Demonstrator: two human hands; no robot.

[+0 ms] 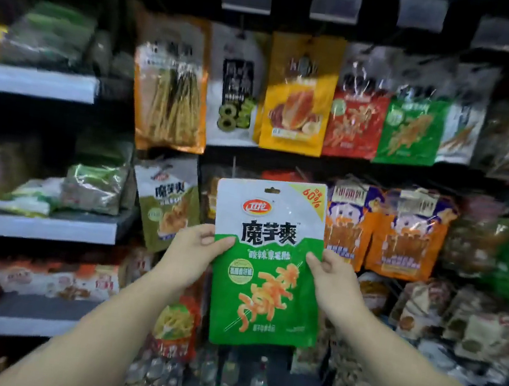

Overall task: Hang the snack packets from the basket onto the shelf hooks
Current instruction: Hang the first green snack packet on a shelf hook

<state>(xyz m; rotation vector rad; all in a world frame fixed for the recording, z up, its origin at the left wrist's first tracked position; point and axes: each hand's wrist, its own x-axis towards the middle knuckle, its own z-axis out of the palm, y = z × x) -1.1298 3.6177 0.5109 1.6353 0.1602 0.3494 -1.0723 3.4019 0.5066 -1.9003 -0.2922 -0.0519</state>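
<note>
Snack packet [268, 260], green and white, is up in front of the hook wall, and we hold it by its two side edges at about mid-height. Our left hand [196, 250] pinches the left edge, thumb on the printed face and the other fingers hidden behind; our right hand [331, 274] does the same on the right edge. Both hands are closed on the packet, and it stands upright and flat toward us.

Just above the packet's top edge sits its small hang slot [272, 190], and behind that edge a bare hook wire [234, 167] seems to show, though blur keeps us from being sure. To the left of the packet hangs an olive packet [165, 203] of what looks like the same line; to its right hang two orange packets [382, 230].

To do this step well, we would keep the packet square, raise it until the slot is level with the hook tip, then push it straight back. Holding lower down, as we do, leaves the top free but floppy, so a steady, even grip on both sides matters.

Readable print: big black characters 魔芋爽, a red oval logo above them, and "60%" in the yellow corner. The smaller writing is too blurred for us to read.
</note>
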